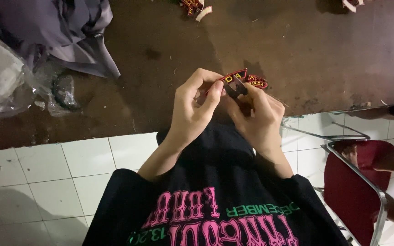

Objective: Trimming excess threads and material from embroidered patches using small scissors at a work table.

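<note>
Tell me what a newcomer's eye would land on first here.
First the two hands at the centre: the left hand pinches a curved red patch, and the right hand holds small metal snips against it. Another red patch lies just behind on the brown table. Next come the grey cloth heaped at the table's far left and the red chair at the right.

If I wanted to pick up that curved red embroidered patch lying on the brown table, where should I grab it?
Pinch the curved red embroidered patch by its far right end, coming from the right. It lies flat on the brown table, and that end is bare, while its near side is crowded by the right hand and left hand.
</note>
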